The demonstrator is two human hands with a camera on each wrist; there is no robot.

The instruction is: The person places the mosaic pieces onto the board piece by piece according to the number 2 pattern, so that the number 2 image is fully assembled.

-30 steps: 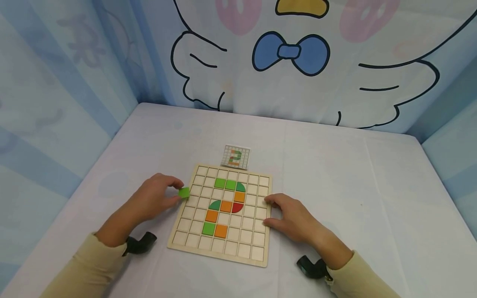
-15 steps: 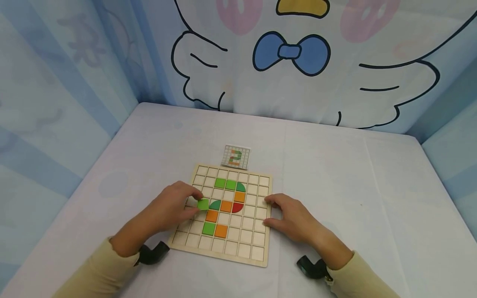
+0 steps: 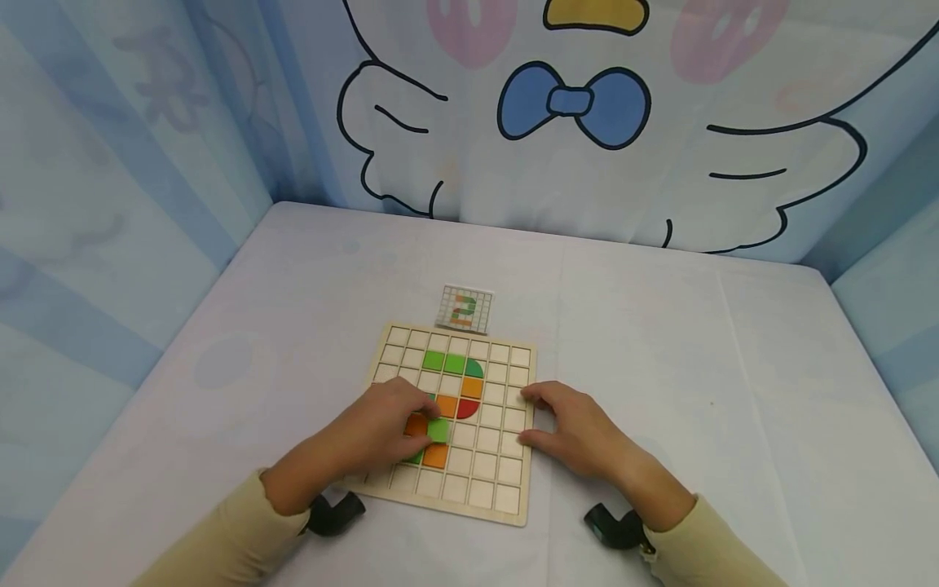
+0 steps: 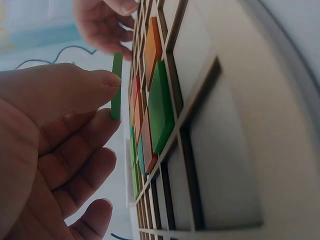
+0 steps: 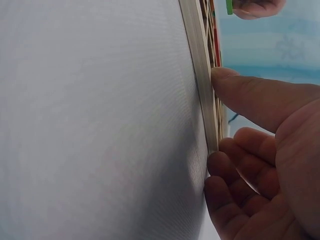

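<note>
My left hand (image 3: pixel 377 428) pinches a green square tile (image 3: pixel 438 430) between thumb and fingertips, over the wooden grid board (image 3: pixel 484 492). Seen from the left wrist, that tile (image 4: pixel 116 90) stands edge-on, a little off the board. Tiles set in the board include orange (image 3: pixel 435 456), light green (image 3: pixel 434 360), dark green (image 3: pixel 473 368) and red (image 3: pixel 467 408) ones; my left hand covers part of some. At the board's right side, my right hand (image 3: pixel 575 428) rests thumb and fingertips on the rim, as the right wrist view confirms at the board edge (image 5: pixel 202 85).
A small card (image 3: pixel 465 310) with a coloured grid pattern shaped like a 2 lies just beyond the board. White cloth covers the table (image 3: pixel 660 342). Printed curtains (image 3: pixel 587 187) stand behind and at the sides. A black wrist camera (image 3: pixel 616 527) sits on each wrist.
My left hand has carried the green tile rightward and nearer, from the board's left edge to over its lower middle. My right hand has stayed at the right rim.
</note>
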